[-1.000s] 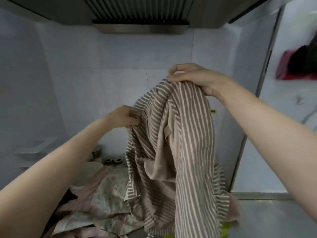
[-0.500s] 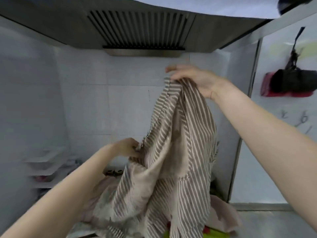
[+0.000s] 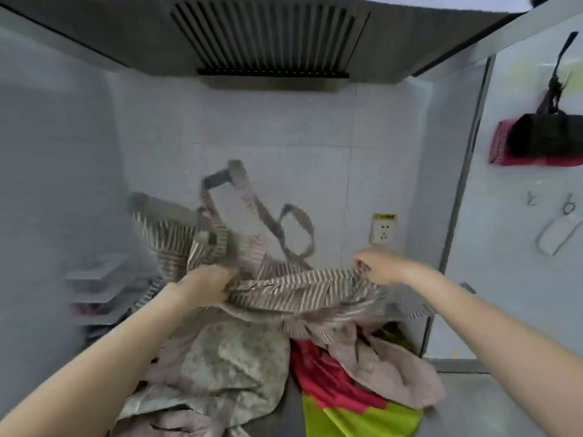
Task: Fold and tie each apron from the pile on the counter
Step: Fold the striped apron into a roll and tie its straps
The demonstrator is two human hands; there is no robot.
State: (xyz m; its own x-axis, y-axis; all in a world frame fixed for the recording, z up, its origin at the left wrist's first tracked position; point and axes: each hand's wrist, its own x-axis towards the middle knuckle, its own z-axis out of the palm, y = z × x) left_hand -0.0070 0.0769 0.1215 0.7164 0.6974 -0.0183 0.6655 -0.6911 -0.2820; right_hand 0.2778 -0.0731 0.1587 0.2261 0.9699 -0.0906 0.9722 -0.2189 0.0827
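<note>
A brown-and-white striped apron (image 3: 293, 291) is stretched between my two hands above the pile on the counter. My left hand (image 3: 205, 283) grips one bunched end of it. My right hand (image 3: 383, 268) pinches the other end. The apron's straps (image 3: 271, 222) fly up in blurred loops against the tiled wall. Below lies the pile: a pale floral apron (image 3: 230, 361), a pink one (image 3: 385, 364) and a red-and-green one (image 3: 344, 402).
A range hood (image 3: 271, 42) hangs overhead. A wall socket (image 3: 383, 230) sits on the tiles at the right. On the right wall hang a black-and-red bag (image 3: 549, 137) and hooks (image 3: 568, 206). Shelves (image 3: 94, 279) stand at the left.
My right hand has dropped from high up to counter height and my left hand has moved down too. The apron went from hanging lengthwise to stretched sideways, its straps flung upward.
</note>
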